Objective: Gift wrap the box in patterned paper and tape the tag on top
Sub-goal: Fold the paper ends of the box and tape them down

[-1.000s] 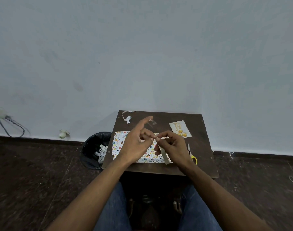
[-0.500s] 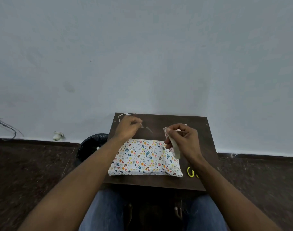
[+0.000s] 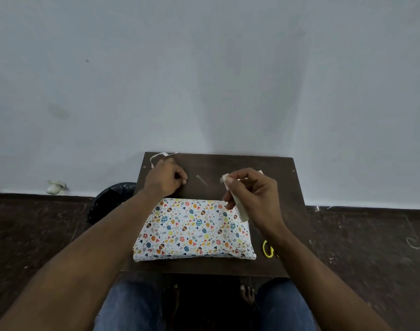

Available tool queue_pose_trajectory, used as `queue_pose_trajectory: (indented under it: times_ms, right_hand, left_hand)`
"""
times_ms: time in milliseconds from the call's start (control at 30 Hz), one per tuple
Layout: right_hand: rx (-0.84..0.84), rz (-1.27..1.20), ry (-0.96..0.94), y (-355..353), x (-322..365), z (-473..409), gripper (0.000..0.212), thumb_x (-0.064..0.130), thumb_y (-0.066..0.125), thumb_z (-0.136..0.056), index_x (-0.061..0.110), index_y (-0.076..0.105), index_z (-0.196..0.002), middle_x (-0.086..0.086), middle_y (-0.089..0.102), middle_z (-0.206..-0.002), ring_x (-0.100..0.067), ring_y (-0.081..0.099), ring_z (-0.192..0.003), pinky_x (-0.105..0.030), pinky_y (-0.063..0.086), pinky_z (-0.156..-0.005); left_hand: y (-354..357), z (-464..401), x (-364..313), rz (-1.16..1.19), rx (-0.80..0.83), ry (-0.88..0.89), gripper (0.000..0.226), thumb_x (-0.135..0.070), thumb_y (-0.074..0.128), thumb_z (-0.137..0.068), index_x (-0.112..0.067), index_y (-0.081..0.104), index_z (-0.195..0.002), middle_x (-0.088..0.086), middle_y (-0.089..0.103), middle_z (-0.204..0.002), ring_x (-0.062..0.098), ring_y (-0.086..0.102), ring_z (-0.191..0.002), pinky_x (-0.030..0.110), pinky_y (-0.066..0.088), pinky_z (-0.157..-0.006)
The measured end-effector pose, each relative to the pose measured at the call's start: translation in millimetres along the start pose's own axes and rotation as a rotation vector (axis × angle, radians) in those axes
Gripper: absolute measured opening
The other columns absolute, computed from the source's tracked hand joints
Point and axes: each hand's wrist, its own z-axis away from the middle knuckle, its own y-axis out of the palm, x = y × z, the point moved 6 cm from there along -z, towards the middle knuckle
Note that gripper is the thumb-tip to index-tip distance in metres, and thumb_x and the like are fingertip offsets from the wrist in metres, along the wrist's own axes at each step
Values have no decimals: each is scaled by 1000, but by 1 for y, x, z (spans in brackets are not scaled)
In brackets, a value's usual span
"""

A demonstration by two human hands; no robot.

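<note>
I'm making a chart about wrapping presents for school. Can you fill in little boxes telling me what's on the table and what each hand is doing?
present: wrapped box in patterned paper, lying flat on the table
left hand: fingers curled, resting on the table behind the box; whether it holds anything cannot be told
right hand: holds a pale paper strip above the box's far right corner
scissors: yellow handles, right of the box
bin: dark, on the floor left of the table
tag: not seen on the box

The right arm hides most of the scissors (image 3: 267, 249). The left hand (image 3: 164, 176) covers part of the strip (image 3: 157, 156); what its grip pinches is too small to tell.
</note>
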Motion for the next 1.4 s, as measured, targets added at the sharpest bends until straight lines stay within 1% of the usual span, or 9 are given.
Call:
queue_pose_trajectory:
  times_ms: [133, 300, 433, 567, 667, 800, 1000, 1233, 1400]
  right_hand:
    - [1, 22, 0, 1, -2, -1, 19, -1, 60, -94, 15, 69, -87, -6, 68, -63, -19, 64, -51, -26, 53, -51]
    - [-24, -11, 14, 0, 0, 8, 16, 1, 62, -94, 13, 70, -86, -12, 67, -62, -26, 63, -50, -28, 53, -50]
    - [-37, -51, 32, 0, 6, 19, 18, -1, 61, -94, 11, 71, -84, -18, 65, -61, -24, 61, -50, -28, 52, -51]
    - [-40, -63, 27, -1, 12, 29, 18, 0, 61, -94, 11, 71, -83, -16, 65, -60, -22, 60, -49, -29, 51, -50]
    - [-38, -59, 27, -2, 15, 33, 18, 1, 61, -94, 12, 71, -83, -15, 66, -61, -23, 60, -49, -29, 51, -51]
    - [-44, -51, 23, -2, 14, 30, 17, 1, 61, -94, 11, 71, -85, -14, 66, -62, -22, 61, -51, -28, 51, -51]
    - [-44, -44, 29, -1, 3, 27, 15, 0, 62, -94, 9, 71, -86, -15, 66, -62, -23, 61, -50, -31, 52, -51]
    - [-30, -23, 11, 3, 0, 23, 16, 0, 61, -94, 11, 71, -88, -8, 67, -62, -19, 63, -51, -27, 52, -51]
    - [-31, -27, 8, 3, -3, 22, 10, 0, 62, -93, 3, 71, -90, -9, 67, -62, -20, 63, -52, -30, 53, -51]
  left_hand:
    - [-6, 0, -9, -120, -24, 40, 16, -29, 78, -82, -29, 74, -97, -3, 59, -111, 18, 53, -110, 38, 48, -87]
    - [-8, 0, -11, -337, -11, -59, 62, -44, 75, -81, -26, 50, -135, 4, 50, -138, 27, 45, -130, 44, 45, -98]
    - [-5, 7, -15, -336, 26, -37, 36, -37, 69, -88, -27, 61, -122, 3, 54, -131, 26, 45, -126, 43, 43, -97]
    - [-8, 10, -1, 48, -49, -137, 8, -26, 67, -89, -33, 69, -89, -3, 67, -119, 23, 60, -113, 44, 49, -97]
    - [-11, 8, 3, 212, -22, -136, 21, -12, 61, -90, -28, 74, -86, -6, 69, -119, 16, 60, -114, 33, 43, -103]
    - [-7, 4, 5, 286, 78, -154, 32, -1, 52, -89, -19, 77, -80, -5, 71, -114, 11, 58, -114, 24, 36, -94]
    - [1, 0, 7, 187, 101, -70, 16, -21, 64, -92, -22, 79, -85, -9, 74, -106, 10, 64, -103, 33, 49, -93]
    - [5, 2, 13, 86, 32, -47, 11, -16, 70, -89, -22, 78, -94, -10, 71, -102, 6, 61, -91, 30, 51, -87]
    - [4, 4, 9, -24, 0, -32, 12, -19, 69, -89, -29, 76, -90, -8, 67, -105, 11, 60, -99, 38, 53, -87]
